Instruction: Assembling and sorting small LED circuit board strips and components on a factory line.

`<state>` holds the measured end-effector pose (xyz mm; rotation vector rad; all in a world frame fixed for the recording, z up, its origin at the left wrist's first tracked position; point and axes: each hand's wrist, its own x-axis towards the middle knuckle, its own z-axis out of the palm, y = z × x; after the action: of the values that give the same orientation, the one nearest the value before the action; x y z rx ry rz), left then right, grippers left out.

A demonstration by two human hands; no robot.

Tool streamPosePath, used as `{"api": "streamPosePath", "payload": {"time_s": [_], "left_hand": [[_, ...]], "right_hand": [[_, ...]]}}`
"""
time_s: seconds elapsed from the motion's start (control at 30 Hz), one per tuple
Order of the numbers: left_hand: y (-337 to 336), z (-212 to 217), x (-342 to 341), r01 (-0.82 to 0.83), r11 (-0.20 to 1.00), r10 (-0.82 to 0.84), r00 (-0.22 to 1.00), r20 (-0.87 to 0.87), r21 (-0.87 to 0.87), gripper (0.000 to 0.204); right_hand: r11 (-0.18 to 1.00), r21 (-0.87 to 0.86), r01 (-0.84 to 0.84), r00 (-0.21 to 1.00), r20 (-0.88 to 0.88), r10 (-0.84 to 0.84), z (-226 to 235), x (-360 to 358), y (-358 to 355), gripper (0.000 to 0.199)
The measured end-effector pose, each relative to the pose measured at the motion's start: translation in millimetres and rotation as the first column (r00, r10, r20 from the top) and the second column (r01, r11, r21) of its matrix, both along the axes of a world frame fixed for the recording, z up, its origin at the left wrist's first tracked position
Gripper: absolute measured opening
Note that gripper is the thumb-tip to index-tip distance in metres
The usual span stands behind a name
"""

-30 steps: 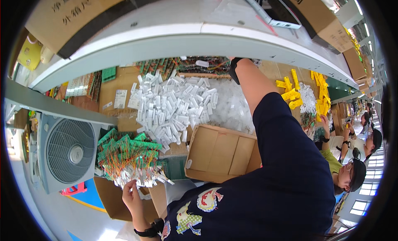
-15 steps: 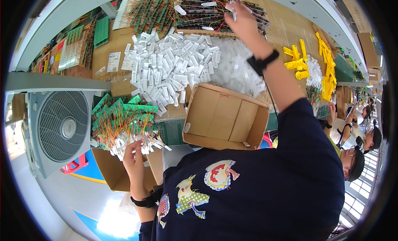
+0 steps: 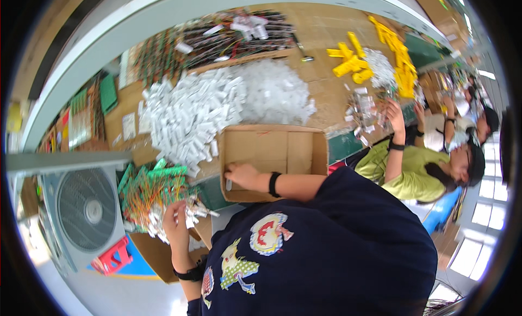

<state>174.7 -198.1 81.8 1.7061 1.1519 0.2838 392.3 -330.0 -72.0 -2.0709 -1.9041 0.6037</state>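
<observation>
A brown-topped workbench [image 3: 321, 28] spreads across the top of the view, an open cardboard carton [image 3: 296, 147] at its near edge. Taking that carton as the clock's centre, the heap of white pieces [image 3: 193, 112] lies at 10 o'clock, and a grey fan [image 3: 89, 207] stands well apart, between 8 and 9. Nearer along that line sits a pile of wired green boards [image 3: 149, 192]; the heap of clear parts [image 3: 277, 93] is at 12. The left hand [image 3: 175, 226], at 8, is beside the boards, thumb and forefinger drawn close; I can't tell whether they pinch anything. The right hand [image 3: 243, 176] reaches inside the carton, fingers bent down, their grip hidden, near a small white piece [image 3: 229, 184] at 8 o'clock
</observation>
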Motion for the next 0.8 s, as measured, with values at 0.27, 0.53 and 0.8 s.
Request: {"api": "streamPosePath", "payload": {"time_s": [0.27,0.53,0.8], "left_hand": [[3,-4,15,0.123,0.992,-0.123,0.992,0.026,-0.031,0.016],[10,-11,40,0.287,0.958,-0.286,0.956,0.072,-0.003,0.017],[14,-31,54,0.367,0.925,-0.356,0.928,0.114,-0.101,0.018]], "right_hand": [[0.989,0.119,0.091,0.988,0.114,-0.105,-10,-1,-25,0.011],[0.75,-0.023,0.661,0.667,-0.439,-0.602,27,51,-102,0.009],[0.14,-0.249,0.958,-0.118,-0.792,-0.599,72,135,-191,0.013]]}}
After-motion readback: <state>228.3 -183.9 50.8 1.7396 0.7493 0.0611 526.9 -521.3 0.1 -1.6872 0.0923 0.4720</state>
